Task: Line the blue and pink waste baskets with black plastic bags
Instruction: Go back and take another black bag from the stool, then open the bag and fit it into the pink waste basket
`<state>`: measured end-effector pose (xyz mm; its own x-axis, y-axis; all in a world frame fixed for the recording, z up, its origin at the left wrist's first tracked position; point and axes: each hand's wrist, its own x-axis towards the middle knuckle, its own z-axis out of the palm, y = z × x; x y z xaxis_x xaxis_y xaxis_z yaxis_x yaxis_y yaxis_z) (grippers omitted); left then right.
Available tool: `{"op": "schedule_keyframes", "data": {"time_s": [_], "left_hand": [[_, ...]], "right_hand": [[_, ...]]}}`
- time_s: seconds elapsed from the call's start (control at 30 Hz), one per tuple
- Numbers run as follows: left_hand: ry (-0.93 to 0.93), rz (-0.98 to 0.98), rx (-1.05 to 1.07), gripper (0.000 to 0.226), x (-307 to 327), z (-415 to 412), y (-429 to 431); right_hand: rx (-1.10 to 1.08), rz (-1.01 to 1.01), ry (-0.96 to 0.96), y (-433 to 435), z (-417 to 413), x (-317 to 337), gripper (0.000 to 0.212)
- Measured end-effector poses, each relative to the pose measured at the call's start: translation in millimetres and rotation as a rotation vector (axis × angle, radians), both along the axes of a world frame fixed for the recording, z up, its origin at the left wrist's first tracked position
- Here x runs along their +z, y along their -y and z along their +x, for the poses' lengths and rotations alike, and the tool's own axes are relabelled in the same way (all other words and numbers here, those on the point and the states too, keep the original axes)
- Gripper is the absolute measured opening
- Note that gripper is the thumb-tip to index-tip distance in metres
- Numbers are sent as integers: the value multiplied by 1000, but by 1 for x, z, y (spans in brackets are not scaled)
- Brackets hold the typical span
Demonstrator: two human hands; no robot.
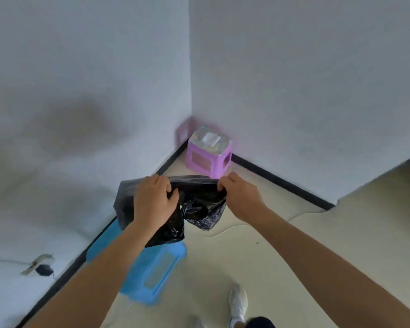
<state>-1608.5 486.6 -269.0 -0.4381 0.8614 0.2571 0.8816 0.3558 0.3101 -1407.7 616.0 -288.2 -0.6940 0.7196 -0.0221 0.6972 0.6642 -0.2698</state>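
Note:
A black plastic bag (199,204) hangs stretched between my two hands above the floor. My left hand (154,200) grips its left edge, and my right hand (239,197) pinches its right edge. The blue waste basket (156,273) stands on the floor below my left forearm, against the left wall, partly hidden by the bag and arm. In the corner of the room sits the pink waste basket (207,157), with white paper or wrapping showing in its top.
White walls meet at the corner behind the pink basket, with a dark skirting board (282,181) along the floor. A wall socket with a plug and cable (40,266) is low on the left wall. My white shoe (238,304) shows at the bottom.

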Motion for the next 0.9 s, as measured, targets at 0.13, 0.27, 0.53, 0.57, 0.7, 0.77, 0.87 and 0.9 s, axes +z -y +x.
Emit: {"op": "schedule_keyframes", "data": {"time_s": [0.13,0.27,0.53,0.57,0.7,0.77,0.87,0.9], "left_hand": [[-119,-14,-353,24,58,111,-67],[-162,69,-655,13,100,252,-112],[-126,213,-1114,17,136,612,-105],[-142,230,-1172,19,140,661,-97],[-266,288,-1383,43,149,842,-63],[-324,264,-1474,55,150,924,-38],[-394,222,-1610,63,146,1025,-1],[-425,219,-1665,65,143,1057,10]], "right_hand": [[-286,44,13,5,136,50,30],[-692,66,-52,26,269,93,40],[-1124,146,49,147,587,128,34],[-1132,133,72,168,631,128,43],[-1291,140,119,251,800,133,57],[-1443,114,41,296,873,135,50],[-1741,46,-203,349,964,136,37],[-1827,26,-249,363,992,135,35]]}}
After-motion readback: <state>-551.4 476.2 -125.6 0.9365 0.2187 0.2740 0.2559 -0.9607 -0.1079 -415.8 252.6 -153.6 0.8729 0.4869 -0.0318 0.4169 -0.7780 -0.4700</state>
